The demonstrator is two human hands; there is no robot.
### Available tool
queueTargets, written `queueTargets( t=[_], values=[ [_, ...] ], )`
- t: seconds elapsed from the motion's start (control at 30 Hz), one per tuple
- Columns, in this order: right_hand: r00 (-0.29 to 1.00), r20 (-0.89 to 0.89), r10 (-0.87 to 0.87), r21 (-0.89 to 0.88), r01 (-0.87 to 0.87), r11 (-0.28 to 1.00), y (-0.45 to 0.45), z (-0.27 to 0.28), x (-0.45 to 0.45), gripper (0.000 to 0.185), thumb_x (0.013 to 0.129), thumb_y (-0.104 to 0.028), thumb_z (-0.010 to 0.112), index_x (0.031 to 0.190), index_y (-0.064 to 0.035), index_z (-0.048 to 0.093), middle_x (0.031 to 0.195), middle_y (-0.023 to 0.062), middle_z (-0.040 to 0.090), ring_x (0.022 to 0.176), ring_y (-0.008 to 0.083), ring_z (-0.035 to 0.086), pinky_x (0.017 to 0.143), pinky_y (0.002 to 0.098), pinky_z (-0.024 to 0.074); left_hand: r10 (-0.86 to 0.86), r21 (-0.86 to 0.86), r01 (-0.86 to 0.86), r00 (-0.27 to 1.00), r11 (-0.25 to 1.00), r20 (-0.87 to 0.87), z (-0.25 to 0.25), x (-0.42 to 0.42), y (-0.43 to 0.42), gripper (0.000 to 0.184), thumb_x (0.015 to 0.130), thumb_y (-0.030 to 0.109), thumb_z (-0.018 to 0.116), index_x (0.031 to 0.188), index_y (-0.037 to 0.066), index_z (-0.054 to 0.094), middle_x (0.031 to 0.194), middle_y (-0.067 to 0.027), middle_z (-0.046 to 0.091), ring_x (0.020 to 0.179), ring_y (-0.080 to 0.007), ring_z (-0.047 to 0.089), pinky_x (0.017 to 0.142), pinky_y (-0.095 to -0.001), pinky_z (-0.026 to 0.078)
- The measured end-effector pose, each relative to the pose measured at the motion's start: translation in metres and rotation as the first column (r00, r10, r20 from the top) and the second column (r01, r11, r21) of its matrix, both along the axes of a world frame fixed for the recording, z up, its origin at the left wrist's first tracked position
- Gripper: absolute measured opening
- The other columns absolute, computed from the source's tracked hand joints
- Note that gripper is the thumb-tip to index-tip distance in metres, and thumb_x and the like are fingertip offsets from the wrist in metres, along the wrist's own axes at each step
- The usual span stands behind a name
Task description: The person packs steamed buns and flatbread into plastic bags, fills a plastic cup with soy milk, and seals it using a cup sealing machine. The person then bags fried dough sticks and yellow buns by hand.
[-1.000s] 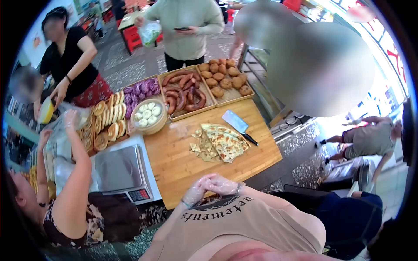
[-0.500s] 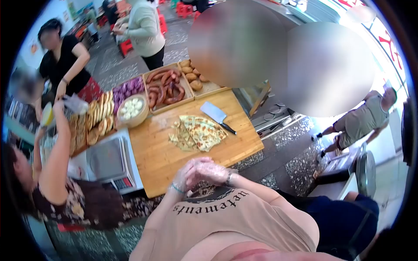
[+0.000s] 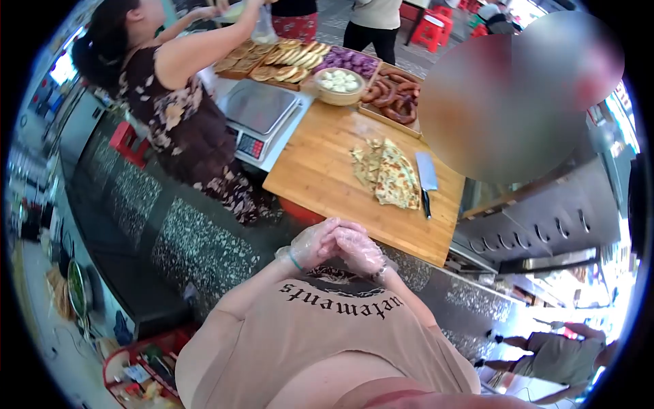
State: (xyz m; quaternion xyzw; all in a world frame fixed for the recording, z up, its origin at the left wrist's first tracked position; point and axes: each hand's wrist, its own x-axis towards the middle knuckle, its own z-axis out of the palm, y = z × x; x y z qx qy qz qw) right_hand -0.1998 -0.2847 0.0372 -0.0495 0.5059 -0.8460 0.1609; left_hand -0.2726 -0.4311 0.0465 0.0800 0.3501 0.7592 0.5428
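My left hand [image 3: 310, 247] and my right hand [image 3: 361, 251] are clasped together in front of my shirt, both in clear plastic gloves. The fingers are folded against each other, and I see no object between them. Just beyond them lies the wooden cutting board [image 3: 320, 157]. On it rests a browned flatbread [image 3: 398, 178] with green flecks, partly cut into small pieces [image 3: 366, 163] on its left side. To the right of the bread is a cleaver [image 3: 426, 170], its black handle pointing toward me. Neither hand touches the board's contents.
Past the board stand a bowl of white buns [image 3: 340, 82], a tray of sausages [image 3: 392, 102], purple food [image 3: 349, 60] and flatbreads [image 3: 289, 61]. A digital scale [image 3: 259, 109] is at the left, beside a person in a floral top [image 3: 180, 109]. Metal drawers [image 3: 545, 225] stand right.
My view has turned left, so the board and trays sit further right and more of the floor shows at left. My hands stay clasped; the bread and cleaver lie as before.
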Motion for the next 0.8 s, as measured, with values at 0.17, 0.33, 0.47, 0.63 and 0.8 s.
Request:
queueTargets(
  t=[0.17, 0.33, 0.47, 0.63, 0.8],
  values=[
    [0.995, -0.099, -0.007, 0.364, 0.042, 0.930, -0.042, -0.022, -0.028, 0.026, 0.098, -0.026, 0.049, 0.111, -0.0062, 0.061, 0.103, 0.0053, 0.063, 0.096, 0.0152, 0.059, 0.088, 0.0298, 0.0462, 0.171, -0.028, -0.198, 0.902, 0.980, -0.397, 0.008, -0.006, -0.052, 0.044, 0.104, 0.032, 0.027, 0.124, 0.000, 0.051, 0.116, -0.0112, 0.059, 0.107, -0.0172, 0.056, 0.090, -0.0298, 0.047],
    [0.983, 0.128, 0.131, 0.137, -0.148, 0.979, -0.128, -0.030, -0.073, 0.024, 0.097, -0.023, 0.052, 0.114, -0.0070, 0.059, 0.103, 0.0037, 0.062, 0.099, 0.0133, 0.059, 0.087, 0.0292, 0.0478, 0.281, -0.043, -0.429, 0.662, 0.902, -0.695, 0.000, -0.027, -0.143, 0.029, 0.086, 0.002, 0.056, 0.115, 0.003, 0.057, 0.117, -0.0121, 0.059, 0.106, -0.0212, 0.058, 0.090, -0.0318, 0.048],
    [0.953, 0.087, 0.290, 0.234, -0.303, 0.924, -0.242, -0.037, -0.126, 0.026, 0.098, -0.025, 0.051, 0.114, -0.0055, 0.057, 0.104, 0.0050, 0.062, 0.099, 0.0144, 0.060, 0.088, 0.0304, 0.0485, 0.522, -0.087, -0.541, 0.835, 0.836, -0.174, -0.016, -0.055, -0.255, 0.028, 0.098, 0.019, 0.041, 0.116, 0.003, 0.056, 0.115, -0.0104, 0.060, 0.097, -0.0174, 0.059, 0.084, -0.0277, 0.049],
    [0.848, -0.051, 0.527, 0.144, -0.516, 0.845, -0.415, -0.053, -0.186, 0.023, 0.099, -0.024, 0.050, 0.110, -0.0054, 0.057, 0.100, 0.0045, 0.060, 0.092, 0.0118, 0.058, 0.081, 0.0294, 0.0504, 0.686, -0.195, -0.737, 0.674, 0.647, -0.272, -0.015, -0.087, -0.414, 0.032, 0.099, 0.019, 0.038, 0.118, 0.000, 0.054, 0.112, -0.0103, 0.060, 0.101, -0.0168, 0.058, 0.087, -0.0285, 0.047],
    [0.668, -0.023, 0.744, 0.226, -0.721, 0.655, -0.535, -0.027, -0.230, 0.030, 0.098, -0.032, 0.050, 0.099, -0.0038, 0.059, 0.092, 0.0050, 0.061, 0.084, 0.0127, 0.058, 0.077, 0.0304, 0.0503, 0.848, -0.139, -0.905, 0.426, 0.403, -0.316, -0.023, -0.121, -0.536, 0.030, 0.099, 0.018, 0.043, 0.120, -0.001, 0.052, 0.114, -0.0125, 0.060, 0.107, -0.0198, 0.056, 0.098, -0.0339, 0.043]
  ],
)
